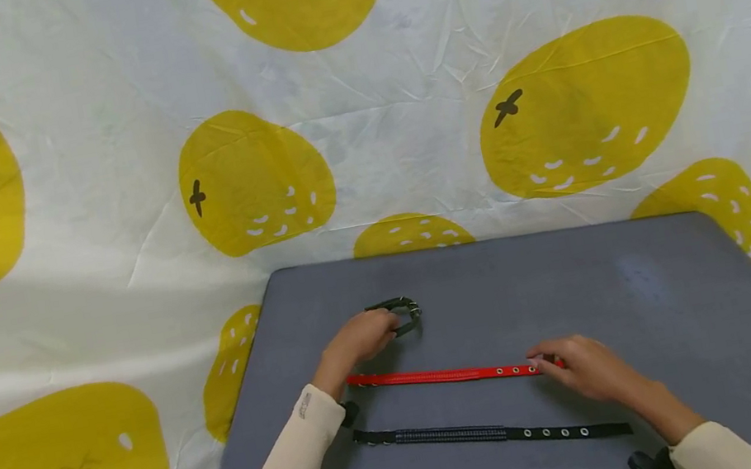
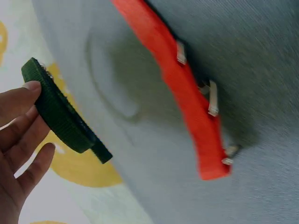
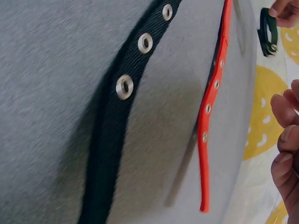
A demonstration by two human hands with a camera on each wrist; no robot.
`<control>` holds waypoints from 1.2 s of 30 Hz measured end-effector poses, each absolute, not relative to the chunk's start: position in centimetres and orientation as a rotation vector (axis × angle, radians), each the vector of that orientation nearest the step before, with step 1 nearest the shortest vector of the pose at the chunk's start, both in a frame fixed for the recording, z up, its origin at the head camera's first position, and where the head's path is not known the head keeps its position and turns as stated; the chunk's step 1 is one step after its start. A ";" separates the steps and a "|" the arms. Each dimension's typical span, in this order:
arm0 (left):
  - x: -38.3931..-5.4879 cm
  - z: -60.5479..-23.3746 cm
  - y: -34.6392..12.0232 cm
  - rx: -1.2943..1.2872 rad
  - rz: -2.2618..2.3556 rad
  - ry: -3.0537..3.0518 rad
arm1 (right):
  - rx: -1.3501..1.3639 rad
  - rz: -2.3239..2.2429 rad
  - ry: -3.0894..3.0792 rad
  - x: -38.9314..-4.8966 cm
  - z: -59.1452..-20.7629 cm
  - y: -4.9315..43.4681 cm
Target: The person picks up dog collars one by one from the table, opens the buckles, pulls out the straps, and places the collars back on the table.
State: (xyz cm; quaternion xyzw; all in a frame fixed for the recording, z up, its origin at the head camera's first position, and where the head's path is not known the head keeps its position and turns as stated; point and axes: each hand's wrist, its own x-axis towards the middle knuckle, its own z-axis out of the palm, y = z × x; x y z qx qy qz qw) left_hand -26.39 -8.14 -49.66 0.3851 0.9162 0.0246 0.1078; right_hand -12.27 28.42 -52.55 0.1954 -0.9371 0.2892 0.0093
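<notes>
My left hand [image 1: 362,337] pinches a dark green webbing collar [image 2: 63,114], buckled into a loop, above the far left of the table. In the left wrist view the thumb and fingertips hold one end of the loop. A red collar [image 1: 438,377] lies stretched out nearer to me, its metal rings at the left end and eyelets at the right. My right hand [image 1: 583,365] hovers by its eyelet end with loosely bent fingers. In the right wrist view the red tip lies apart from those fingers [image 3: 285,135], which hold nothing.
A black collar [image 1: 448,434] lies straight across the table, nearer to me than the red one and about parallel to it. The grey table [image 1: 527,283] has a far edge against a white cloth [image 1: 406,153] printed with yellow fruit shapes.
</notes>
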 end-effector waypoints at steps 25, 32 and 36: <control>-17.1 -44.4 -2.6 1.962 -0.510 2.979 | 0.044 1.879 -2.736 -16.5 -46.4 23.1; -16.5 -44.2 -2.3 1.975 -0.575 2.951 | -0.092 1.955 -2.793 -16.8 -46.2 23.1; -16.5 -44.3 -2.1 1.966 -0.590 2.948 | -0.179 2.026 -2.826 -16.9 -45.9 23.3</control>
